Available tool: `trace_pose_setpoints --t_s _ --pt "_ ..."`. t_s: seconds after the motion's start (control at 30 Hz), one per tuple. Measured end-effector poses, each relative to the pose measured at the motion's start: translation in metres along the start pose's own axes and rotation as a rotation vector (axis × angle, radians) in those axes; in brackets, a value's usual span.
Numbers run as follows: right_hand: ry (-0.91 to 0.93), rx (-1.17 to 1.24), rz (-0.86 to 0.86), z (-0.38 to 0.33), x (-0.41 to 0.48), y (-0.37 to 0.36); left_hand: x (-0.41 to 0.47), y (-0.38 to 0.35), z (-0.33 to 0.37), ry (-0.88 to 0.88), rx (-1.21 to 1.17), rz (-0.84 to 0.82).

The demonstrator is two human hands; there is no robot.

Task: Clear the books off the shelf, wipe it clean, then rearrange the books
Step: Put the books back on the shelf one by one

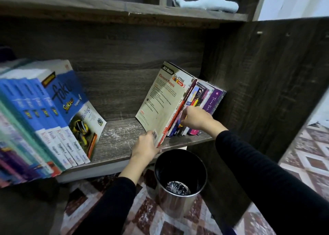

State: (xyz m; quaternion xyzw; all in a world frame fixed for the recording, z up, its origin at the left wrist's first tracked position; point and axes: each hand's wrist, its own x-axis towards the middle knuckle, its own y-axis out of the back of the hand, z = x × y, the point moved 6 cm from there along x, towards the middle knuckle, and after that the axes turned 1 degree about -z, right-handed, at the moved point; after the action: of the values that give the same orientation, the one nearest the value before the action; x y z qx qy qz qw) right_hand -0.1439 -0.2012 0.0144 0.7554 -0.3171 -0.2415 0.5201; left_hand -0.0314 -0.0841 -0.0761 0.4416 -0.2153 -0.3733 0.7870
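A dark wooden shelf (117, 136) carries two groups of books. On the left, several blue books (58, 110) lean rightward, the front one titled Biology. On the right, a cream "Ekonomi Malaysia" book (160, 99) tilts left against several thinner books (201, 99) that lean on the side wall. My left hand (146, 145) grips the cream book's lower front corner. My right hand (195, 118) has its fingers curled onto the spines of the thinner books. Dust and scratches cover the bare shelf between the groups.
A light blue cloth (206, 4) lies on the shelf above, at the right. A black metal bin (179, 179) stands on the patterned floor below the shelf edge. The cabinet's dark side wall (263, 85) rises at the right.
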Motion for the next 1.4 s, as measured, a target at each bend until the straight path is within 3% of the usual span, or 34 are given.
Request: trace_pose_setpoints --t_s 0.23,0.43,0.73,1.07,1.3,1.4 --pt "0.047 -0.115 -0.089 -0.031 -0.018 -0.007 -0.027 0.041 -0.016 0.048 0.36 -0.056" --pt "0.141 -0.149 -0.075 -0.079 -0.02 -0.014 -0.059 0.088 -0.043 0.083 0.456 -0.01" --pt "0.344 -0.172 -0.017 -0.188 -0.039 -0.039 -0.107 0.149 -0.112 0.226 0.421 0.162" --pt "0.535 0.091 0.136 -0.278 -0.041 -0.03 -0.112 0.149 -0.137 0.211 0.136 0.483" --pt "0.597 0.201 0.152 -0.311 -0.033 -0.028 -0.102 0.129 -0.135 0.225 0.113 0.499" --pt "0.591 0.226 0.163 -0.311 -0.027 -0.032 -0.1 0.124 -0.133 0.213 -0.003 0.553"
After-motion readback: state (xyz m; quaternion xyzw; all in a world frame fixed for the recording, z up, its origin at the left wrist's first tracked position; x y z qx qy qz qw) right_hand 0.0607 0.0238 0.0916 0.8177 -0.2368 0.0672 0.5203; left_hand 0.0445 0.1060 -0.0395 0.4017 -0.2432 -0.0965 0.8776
